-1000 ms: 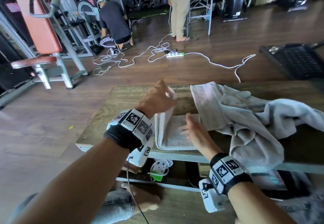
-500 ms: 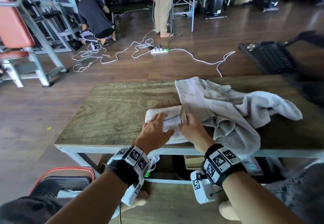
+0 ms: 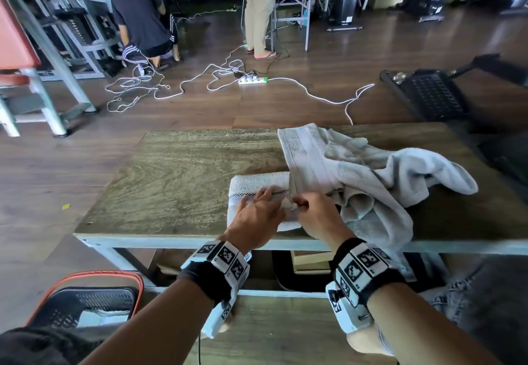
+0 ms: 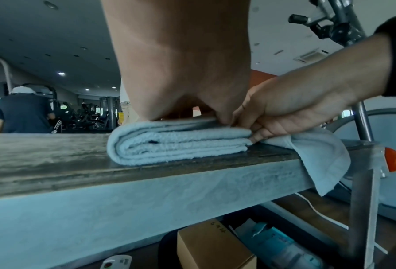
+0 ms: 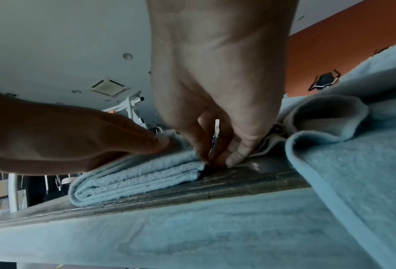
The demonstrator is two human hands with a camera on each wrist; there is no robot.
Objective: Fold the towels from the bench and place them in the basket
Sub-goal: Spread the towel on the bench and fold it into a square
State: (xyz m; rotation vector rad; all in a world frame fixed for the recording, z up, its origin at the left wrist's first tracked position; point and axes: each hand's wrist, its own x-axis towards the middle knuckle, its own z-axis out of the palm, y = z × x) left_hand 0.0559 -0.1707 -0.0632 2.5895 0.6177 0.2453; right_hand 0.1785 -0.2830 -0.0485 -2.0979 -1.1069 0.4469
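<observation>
A small white folded towel [image 3: 257, 184] lies near the front edge of the wooden bench [image 3: 177, 182]; its stacked layers show in the wrist views [image 4: 181, 143] [image 5: 134, 178]. My left hand [image 3: 257, 216] rests flat on top of it, fingers straight. My right hand [image 3: 311, 210] grips the towel's right end with curled fingers [image 4: 261, 131]. A larger grey towel [image 3: 371, 182] lies crumpled to the right, one corner hanging over the bench edge [image 4: 319, 154]. A black mesh basket [image 3: 85, 299] with an orange rim stands on the floor at lower left.
White cables and a power strip [image 3: 253, 80] lie on the floor beyond the bench. Two people [image 3: 143, 16] are at the back among gym machines. A cardboard box [image 4: 213, 249] sits under the bench. Another black mesh object [image 3: 428, 93] is at right.
A second ago my left hand held a towel flap up; that flap now lies folded over. My left hand has come down flat on it and my right hand has closed on its end.
</observation>
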